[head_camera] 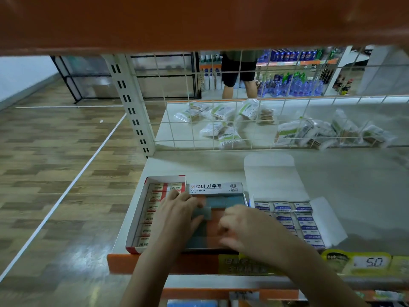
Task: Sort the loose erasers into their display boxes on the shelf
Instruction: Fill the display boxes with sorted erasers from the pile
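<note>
Orange upper shelf (199, 21) fills the top of my view. Behind the wire grid panel (243, 103) lie bagged packs (247, 109) on the far side of the shelf, and a person in black shorts (239, 72) stands beyond, by racks of bottles (294, 85). Wood-pattern floor (55, 151) to the left. Price tag reading 50 (374, 261) on the shelf's front lip, right.

On the white shelf (354, 173), three display boxes side by side, touching: red-trim box (152, 209) on the left with 2B erasers in rows, middle box (218, 188) with Korean lettering on its raised back flap, holding blue-grey and orange erasers, right box (296, 220) with blue-label erasers and white flaps folded open.

My left hand (177, 216) is over the seam between left and middle box, thumb and fingers pinching a blue-grey eraser (202, 212) just above the middle box. My right hand (245, 229) sits over the middle box's right part, fingers curled down; blurred, cannot tell if it grips anything. Both hands cover much of the middle box's contents.
</note>
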Available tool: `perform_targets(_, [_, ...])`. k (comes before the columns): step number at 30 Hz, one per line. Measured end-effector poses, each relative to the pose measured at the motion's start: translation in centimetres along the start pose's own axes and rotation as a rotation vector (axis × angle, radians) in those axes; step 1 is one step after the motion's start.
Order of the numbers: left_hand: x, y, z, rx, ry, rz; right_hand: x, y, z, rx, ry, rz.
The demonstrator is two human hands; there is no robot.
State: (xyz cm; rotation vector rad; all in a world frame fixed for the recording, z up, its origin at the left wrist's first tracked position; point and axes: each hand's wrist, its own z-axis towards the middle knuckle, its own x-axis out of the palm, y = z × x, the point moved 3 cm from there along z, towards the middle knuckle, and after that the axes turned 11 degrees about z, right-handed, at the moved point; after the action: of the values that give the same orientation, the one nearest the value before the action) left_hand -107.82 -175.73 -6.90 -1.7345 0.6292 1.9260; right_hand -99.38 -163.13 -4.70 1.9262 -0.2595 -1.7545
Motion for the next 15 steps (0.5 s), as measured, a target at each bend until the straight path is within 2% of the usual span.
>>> perform_targets(4, [0.0,0.6,-0.2,-0.02,-0.003,-0.01,1.0,0.5,-0.3,0.003,0.114,0.005])
perform_targets(15, [-0.3,0.9,-0.7,-0.027,0.032,0.023,1.6,0.3,-0.5,0.005,0.092,-0.01])
